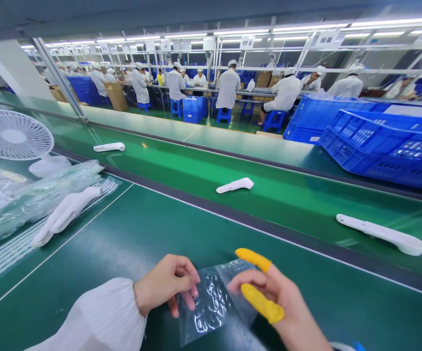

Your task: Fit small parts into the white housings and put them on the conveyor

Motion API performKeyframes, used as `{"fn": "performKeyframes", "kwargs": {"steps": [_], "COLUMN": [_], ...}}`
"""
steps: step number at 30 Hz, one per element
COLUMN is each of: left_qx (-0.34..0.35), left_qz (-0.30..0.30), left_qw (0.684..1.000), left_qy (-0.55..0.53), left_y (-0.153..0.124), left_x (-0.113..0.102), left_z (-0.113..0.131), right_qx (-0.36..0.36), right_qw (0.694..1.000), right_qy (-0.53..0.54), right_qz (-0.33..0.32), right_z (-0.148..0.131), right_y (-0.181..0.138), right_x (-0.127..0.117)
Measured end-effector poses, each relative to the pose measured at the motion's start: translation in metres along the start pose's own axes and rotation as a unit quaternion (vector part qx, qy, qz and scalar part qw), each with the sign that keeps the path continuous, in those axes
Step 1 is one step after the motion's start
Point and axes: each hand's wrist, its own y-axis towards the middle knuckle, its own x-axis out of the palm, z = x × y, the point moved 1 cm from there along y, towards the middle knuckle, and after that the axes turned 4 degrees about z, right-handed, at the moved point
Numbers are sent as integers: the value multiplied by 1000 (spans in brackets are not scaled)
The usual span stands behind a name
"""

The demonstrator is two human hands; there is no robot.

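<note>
Head view: our clear bag (210, 303) is at the frame's bottom centre; our left hand (169, 282) curls at its left edge, pinching or not we cannot tell; our right hand (277, 292), in yellow finger cots (260, 302), spreads at its right.

Ahead of the transparent bag (211, 302), the desk (134, 229) leaves room to pass up to the green belt (182, 161); farther ahead, gaps run between three white parts (236, 185) spread along that belt. Well left of the bag, two white pieces (65, 209), plastic packaging (31, 207) and the fan (13, 136) bar the way; far ahead to its right, blue crates (372, 158) do
</note>
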Motion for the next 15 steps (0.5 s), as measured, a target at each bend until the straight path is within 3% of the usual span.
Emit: {"fn": "performKeyframes", "kwargs": {"steps": [4, 7, 9, 12, 15], "left_qx": [2, -1, -4, 3, 79], "left_qz": [8, 14, 16, 10, -37], "left_qw": [1000, 1000, 999, 999, 993], "left_qy": [-11, -22, -29, -50, -74], "left_y": [-1, -2, -4, -8, -12], "left_x": [-2, -5, -5, 0, 15], "left_z": [-4, -4, -1, 7, 14], "right_qx": [-73, -129, -122, -64, -15], "right_qw": [979, 958, 952, 976, 997], "right_qy": [-173, -235, -246, -164, 80], "right_qz": [-75, -106, -137, -129, 2], "right_z": [14, 23, 28, 35, 41], "right_y": [-1, -2, -4, -7, -2], "right_x": [15, 11, 8, 8, 12]}}
